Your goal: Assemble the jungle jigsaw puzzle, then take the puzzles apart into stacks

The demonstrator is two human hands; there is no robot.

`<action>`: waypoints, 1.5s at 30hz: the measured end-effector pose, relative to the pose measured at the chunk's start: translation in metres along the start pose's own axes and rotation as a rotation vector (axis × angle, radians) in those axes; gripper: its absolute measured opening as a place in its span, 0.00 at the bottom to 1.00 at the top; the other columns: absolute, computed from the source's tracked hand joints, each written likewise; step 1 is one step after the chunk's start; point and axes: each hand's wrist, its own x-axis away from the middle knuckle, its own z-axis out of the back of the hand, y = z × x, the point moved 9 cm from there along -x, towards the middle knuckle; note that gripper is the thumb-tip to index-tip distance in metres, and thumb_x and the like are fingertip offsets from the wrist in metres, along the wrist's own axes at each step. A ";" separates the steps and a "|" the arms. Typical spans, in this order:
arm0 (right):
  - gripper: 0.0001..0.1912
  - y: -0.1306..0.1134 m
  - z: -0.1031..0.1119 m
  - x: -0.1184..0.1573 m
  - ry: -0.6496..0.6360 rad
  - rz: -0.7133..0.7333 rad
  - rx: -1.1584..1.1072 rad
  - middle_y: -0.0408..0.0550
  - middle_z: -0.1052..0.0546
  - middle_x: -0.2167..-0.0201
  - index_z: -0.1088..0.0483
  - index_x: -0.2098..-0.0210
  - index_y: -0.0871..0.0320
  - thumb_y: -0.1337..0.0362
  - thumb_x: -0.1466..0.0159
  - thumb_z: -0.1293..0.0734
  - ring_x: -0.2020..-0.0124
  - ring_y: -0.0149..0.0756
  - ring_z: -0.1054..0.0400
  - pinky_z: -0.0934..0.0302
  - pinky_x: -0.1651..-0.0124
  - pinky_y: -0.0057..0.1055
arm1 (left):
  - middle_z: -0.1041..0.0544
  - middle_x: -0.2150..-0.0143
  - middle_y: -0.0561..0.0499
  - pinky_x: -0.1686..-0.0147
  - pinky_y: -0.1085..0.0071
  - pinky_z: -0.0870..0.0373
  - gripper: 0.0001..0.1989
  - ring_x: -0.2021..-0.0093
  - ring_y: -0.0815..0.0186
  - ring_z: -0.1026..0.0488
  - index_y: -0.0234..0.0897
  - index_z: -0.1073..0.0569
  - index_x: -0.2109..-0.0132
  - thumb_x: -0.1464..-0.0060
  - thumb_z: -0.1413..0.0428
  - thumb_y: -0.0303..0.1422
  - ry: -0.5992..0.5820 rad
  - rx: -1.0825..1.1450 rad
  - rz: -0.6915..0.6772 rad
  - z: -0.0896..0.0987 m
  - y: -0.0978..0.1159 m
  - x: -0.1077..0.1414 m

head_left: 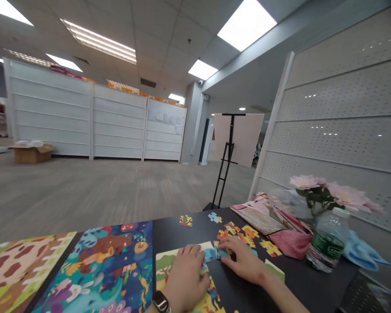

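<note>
My left hand (186,276), with a watch at the wrist, lies flat on a partly joined jigsaw puzzle (164,263) and covers much of it. Its fingers are stretched over the green and yellow pieces near the top edge. My right hand (243,261) is curled, its thumb and fingers closing on a light blue puzzle piece (219,251) at the puzzle's upper right edge. Loose orange and yellow puzzle pieces (247,238) lie just beyond that hand. Under the right forearm, a green-edged board or piece (275,270) is partly hidden.
Two finished-looking picture puzzles, one blue (117,265) and one with a cow pattern (22,265), lie to the left. Farther back are a green piece (186,221) and light blue pieces (214,217). A pink bag (288,234), water bottle (329,239) and flowers (345,194) stand right.
</note>
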 end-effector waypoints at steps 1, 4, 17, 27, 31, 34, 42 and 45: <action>0.17 0.001 -0.003 0.003 -0.010 0.000 -0.003 0.55 0.26 0.44 0.24 0.50 0.54 0.57 0.36 0.33 0.40 0.51 0.34 0.43 0.36 0.51 | 0.28 0.39 0.44 0.38 0.54 0.42 0.22 0.40 0.51 0.36 0.39 0.25 0.44 0.44 0.49 0.38 0.000 -0.002 -0.001 0.001 0.000 0.000; 0.18 0.005 -0.008 0.005 -0.021 0.004 -0.014 0.56 0.26 0.41 0.24 0.47 0.54 0.57 0.34 0.35 0.38 0.50 0.36 0.46 0.34 0.52 | 0.29 0.39 0.44 0.38 0.54 0.42 0.22 0.39 0.51 0.36 0.39 0.26 0.44 0.43 0.49 0.39 -0.006 -0.009 -0.003 0.002 0.000 0.000; 0.28 0.004 -0.005 -0.001 -0.011 -0.055 -0.024 0.58 0.30 0.39 0.31 0.41 0.58 0.65 0.42 0.33 0.34 0.53 0.41 0.50 0.31 0.55 | 0.30 0.37 0.46 0.36 0.58 0.45 0.23 0.38 0.52 0.38 0.41 0.27 0.41 0.41 0.50 0.39 -0.054 -0.038 0.024 0.002 0.003 0.001; 0.40 -0.002 -0.007 0.047 -0.076 -0.039 -0.087 0.45 0.42 0.29 0.45 0.29 0.48 0.73 0.41 0.42 0.27 0.41 0.52 0.59 0.26 0.47 | 0.29 0.39 0.44 0.38 0.55 0.43 0.23 0.39 0.50 0.36 0.40 0.26 0.43 0.43 0.49 0.39 -0.015 0.008 0.009 0.000 -0.001 0.000; 0.31 0.019 0.000 0.063 0.021 -0.237 -0.038 0.52 0.38 0.31 0.39 0.32 0.52 0.58 0.35 0.38 0.29 0.50 0.49 0.59 0.27 0.53 | 0.29 0.38 0.44 0.37 0.54 0.43 0.23 0.39 0.50 0.37 0.40 0.26 0.42 0.43 0.49 0.39 -0.006 0.003 0.013 0.000 -0.002 0.000; 0.32 0.020 0.000 0.068 0.014 -0.323 -0.059 0.54 0.32 0.35 0.32 0.38 0.51 0.48 0.38 0.32 0.31 0.56 0.45 0.56 0.28 0.56 | 0.29 0.38 0.44 0.37 0.55 0.44 0.23 0.38 0.50 0.37 0.40 0.26 0.41 0.42 0.49 0.39 -0.014 -0.003 0.009 -0.001 -0.002 0.001; 0.25 0.007 0.006 0.071 0.057 -0.152 -0.140 0.51 0.32 0.35 0.33 0.37 0.49 0.57 0.33 0.39 0.32 0.49 0.42 0.52 0.28 0.50 | 0.29 0.38 0.45 0.37 0.56 0.44 0.24 0.38 0.51 0.37 0.40 0.26 0.41 0.43 0.49 0.39 -0.017 -0.016 0.016 -0.002 -0.003 0.000; 0.27 0.013 0.006 0.079 0.073 -0.251 -0.086 0.53 0.32 0.36 0.31 0.38 0.50 0.51 0.36 0.34 0.33 0.54 0.42 0.50 0.29 0.52 | 0.29 0.38 0.45 0.37 0.57 0.44 0.23 0.38 0.51 0.37 0.41 0.27 0.41 0.42 0.50 0.39 -0.023 -0.030 0.013 -0.001 -0.002 0.000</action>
